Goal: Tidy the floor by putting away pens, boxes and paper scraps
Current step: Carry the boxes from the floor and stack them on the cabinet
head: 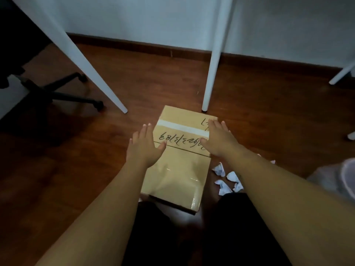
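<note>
Cardboard box (177,166) on the floor (76,150). Left hand (143,148) and right hand (221,141) spread flat, fingers apart, at its 9 and 3 o'clock edges. Paper scraps (227,179) at box's 4 o'clock.

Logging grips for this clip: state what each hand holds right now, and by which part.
Nothing is gripped. Both hands are open: the left hand at the cardboard box's left edge, the right hand flat over its right side; contact cannot be confirmed.
</note>
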Demonstrator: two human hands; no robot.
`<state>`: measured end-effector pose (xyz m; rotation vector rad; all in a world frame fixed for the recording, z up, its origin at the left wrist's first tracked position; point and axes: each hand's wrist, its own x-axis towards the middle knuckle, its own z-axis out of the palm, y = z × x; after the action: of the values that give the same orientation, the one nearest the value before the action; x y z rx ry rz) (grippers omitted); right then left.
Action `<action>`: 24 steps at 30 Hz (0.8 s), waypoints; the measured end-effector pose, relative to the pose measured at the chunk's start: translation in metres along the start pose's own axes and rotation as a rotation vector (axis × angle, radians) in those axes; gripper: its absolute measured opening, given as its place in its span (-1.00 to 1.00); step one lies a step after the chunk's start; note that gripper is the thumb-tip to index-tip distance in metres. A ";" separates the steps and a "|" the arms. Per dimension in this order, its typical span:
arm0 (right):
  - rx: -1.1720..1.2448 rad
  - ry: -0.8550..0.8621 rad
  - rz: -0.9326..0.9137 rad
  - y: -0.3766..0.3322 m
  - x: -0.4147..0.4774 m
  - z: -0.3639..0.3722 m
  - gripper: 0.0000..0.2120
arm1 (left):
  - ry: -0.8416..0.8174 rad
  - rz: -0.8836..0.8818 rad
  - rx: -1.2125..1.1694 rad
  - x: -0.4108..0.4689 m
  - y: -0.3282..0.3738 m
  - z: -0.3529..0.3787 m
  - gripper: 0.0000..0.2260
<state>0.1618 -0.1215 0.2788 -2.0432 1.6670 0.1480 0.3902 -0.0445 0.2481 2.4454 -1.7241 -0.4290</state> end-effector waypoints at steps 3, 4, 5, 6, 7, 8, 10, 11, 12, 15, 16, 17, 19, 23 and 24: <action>0.027 -0.081 0.016 0.012 0.019 0.041 -0.23 | -0.110 -0.058 -0.015 -0.001 -0.016 0.042 -0.23; 0.025 -0.113 0.027 0.016 0.025 0.053 -0.22 | -0.143 -0.084 -0.019 -0.002 -0.020 0.056 -0.23; 0.030 -0.138 0.040 0.020 0.030 0.065 -0.22 | -0.169 -0.107 -0.018 -0.003 -0.024 0.069 -0.23; 0.037 -0.168 0.056 0.025 0.035 0.080 -0.22 | -0.204 -0.127 -0.014 -0.005 -0.028 0.085 -0.23; 0.040 -0.182 0.065 0.029 0.037 0.088 -0.23 | -0.226 -0.139 -0.009 -0.008 -0.030 0.094 -0.23; 0.036 -0.206 0.071 0.033 0.041 0.101 -0.23 | -0.259 -0.153 -0.008 -0.010 -0.032 0.109 -0.23; 0.040 -0.230 0.086 0.042 0.047 0.119 -0.24 | -0.306 -0.182 -0.006 -0.016 -0.034 0.130 -0.22; 0.047 -0.252 0.102 0.047 0.049 0.127 -0.25 | -0.331 -0.201 -0.009 -0.019 -0.035 0.141 -0.22; 0.050 -0.271 0.123 0.051 0.054 0.133 -0.26 | -0.346 -0.223 -0.022 -0.021 -0.035 0.150 -0.22; 0.051 -0.277 0.159 0.062 0.070 0.149 -0.40 | -0.389 -0.286 -0.091 -0.027 -0.038 0.179 -0.23; 0.068 -0.256 0.165 0.063 0.073 0.151 -0.45 | -0.404 -0.290 -0.095 -0.030 -0.037 0.185 -0.24; 0.077 -0.250 0.170 0.065 0.076 0.156 -0.49 | -0.419 -0.295 -0.090 -0.034 -0.037 0.192 -0.23; 0.058 -0.263 0.165 0.068 0.078 0.166 -0.53 | -0.413 -0.308 -0.068 -0.040 -0.038 0.204 -0.17; 0.060 -0.248 0.198 0.073 0.082 0.183 -0.52 | -0.383 -0.286 0.013 -0.042 -0.040 0.221 0.01; 0.067 -0.228 0.212 0.074 0.083 0.185 -0.52 | -0.384 -0.273 0.031 -0.042 -0.041 0.223 0.03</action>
<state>0.1534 -0.1239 0.0636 -1.7260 1.7147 0.3771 0.3481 0.0240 0.0320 2.7739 -1.5188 -0.9642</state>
